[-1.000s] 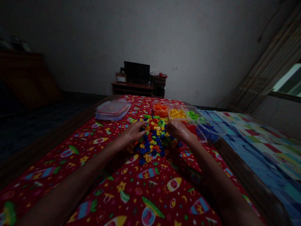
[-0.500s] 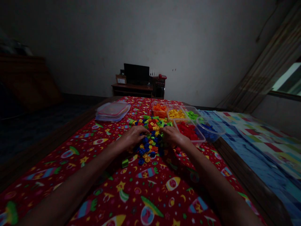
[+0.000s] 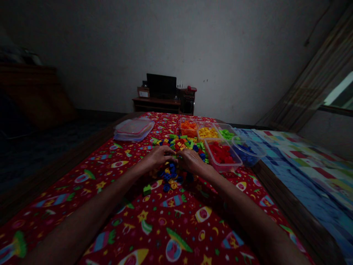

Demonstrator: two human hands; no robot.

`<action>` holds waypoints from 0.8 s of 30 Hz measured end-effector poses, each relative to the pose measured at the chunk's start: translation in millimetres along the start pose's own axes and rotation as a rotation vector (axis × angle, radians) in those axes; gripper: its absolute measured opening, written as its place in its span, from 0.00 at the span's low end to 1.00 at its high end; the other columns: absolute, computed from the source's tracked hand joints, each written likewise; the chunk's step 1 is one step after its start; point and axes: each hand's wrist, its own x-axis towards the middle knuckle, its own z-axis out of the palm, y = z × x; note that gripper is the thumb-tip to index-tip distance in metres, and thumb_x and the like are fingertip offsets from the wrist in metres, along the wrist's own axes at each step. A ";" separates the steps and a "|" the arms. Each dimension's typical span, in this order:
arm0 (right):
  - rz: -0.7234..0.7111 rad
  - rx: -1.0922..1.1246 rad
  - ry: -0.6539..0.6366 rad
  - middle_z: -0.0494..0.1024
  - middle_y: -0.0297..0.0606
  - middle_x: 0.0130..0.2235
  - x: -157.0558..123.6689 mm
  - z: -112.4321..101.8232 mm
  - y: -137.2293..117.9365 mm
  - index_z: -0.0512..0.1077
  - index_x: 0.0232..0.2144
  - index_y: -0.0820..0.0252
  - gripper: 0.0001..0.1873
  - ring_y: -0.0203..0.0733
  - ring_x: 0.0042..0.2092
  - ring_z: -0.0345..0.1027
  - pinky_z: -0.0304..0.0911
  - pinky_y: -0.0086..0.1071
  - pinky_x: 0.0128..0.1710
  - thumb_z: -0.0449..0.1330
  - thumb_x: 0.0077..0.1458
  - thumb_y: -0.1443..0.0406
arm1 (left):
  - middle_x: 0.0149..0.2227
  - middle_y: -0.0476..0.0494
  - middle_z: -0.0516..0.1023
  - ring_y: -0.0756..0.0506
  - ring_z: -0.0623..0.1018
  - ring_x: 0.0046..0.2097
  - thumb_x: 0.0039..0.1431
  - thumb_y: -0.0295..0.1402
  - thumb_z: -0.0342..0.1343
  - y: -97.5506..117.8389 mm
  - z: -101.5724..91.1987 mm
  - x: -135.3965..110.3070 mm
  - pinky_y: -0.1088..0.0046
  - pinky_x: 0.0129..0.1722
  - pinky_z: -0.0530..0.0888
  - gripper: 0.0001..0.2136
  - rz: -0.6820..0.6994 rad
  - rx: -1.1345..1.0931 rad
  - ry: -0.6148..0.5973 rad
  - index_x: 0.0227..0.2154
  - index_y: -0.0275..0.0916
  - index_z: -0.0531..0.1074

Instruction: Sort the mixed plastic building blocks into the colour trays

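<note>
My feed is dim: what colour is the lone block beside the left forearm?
The lone block is green; see the head view.

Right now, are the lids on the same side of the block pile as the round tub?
No: the lids lie left of the block pile, the round tub right.

And across comes the bare right hand (image 3: 191,159), leaving the near side of the clear plastic box of red bricks (image 3: 227,168) and sweeping in over the mixed heap of coloured plastic bricks (image 3: 171,173) until its fingertips sit right beside those of the bare left hand (image 3: 160,156)! The red-brick box is uncovered now, and a blocky bright-green plastic brick (image 3: 147,190) has appeared on the near left.
</note>
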 end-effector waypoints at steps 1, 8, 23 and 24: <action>0.001 -0.012 -0.015 0.75 0.46 0.36 0.6 2.6 0.5 0.72 0.39 0.65 0.13 0.43 0.38 0.68 0.54 0.30 0.34 0.54 0.58 0.61 | 0.34 0.47 0.81 0.45 0.78 0.36 0.52 0.42 0.53 0.1 -1.2 -0.2 0.73 0.36 0.73 0.14 -0.016 -0.018 -0.010 0.34 0.40 0.78; 0.014 0.094 0.000 0.73 0.43 0.35 -0.1 -8.4 2.0 0.67 0.38 0.66 0.11 0.40 0.36 0.64 0.53 0.29 0.33 0.58 0.54 0.64 | 0.46 0.40 0.78 0.41 0.75 0.48 0.56 0.37 0.50 -11.5 -1.9 -1.2 0.63 0.50 0.69 0.15 0.031 0.116 0.228 0.43 0.38 0.74; 0.120 0.325 0.085 0.71 0.36 0.31 2.5 -15.0 11.1 0.64 0.37 0.63 0.09 0.36 0.31 0.62 0.52 0.27 0.30 0.57 0.52 0.67 | 0.34 0.47 0.80 0.45 0.77 0.38 0.52 0.31 0.55 -3.7 6.3 -1.9 0.69 0.42 0.72 0.06 -0.077 0.065 0.226 0.31 0.40 0.75; 0.135 0.333 0.091 0.71 0.36 0.31 3.4 -14.1 11.1 0.65 0.37 0.63 0.09 0.36 0.32 0.62 0.53 0.27 0.30 0.58 0.51 0.67 | 0.36 0.46 0.80 0.44 0.77 0.39 0.51 0.30 0.55 -3.5 7.4 -1.5 0.68 0.43 0.72 0.07 -0.083 0.055 0.236 0.33 0.40 0.75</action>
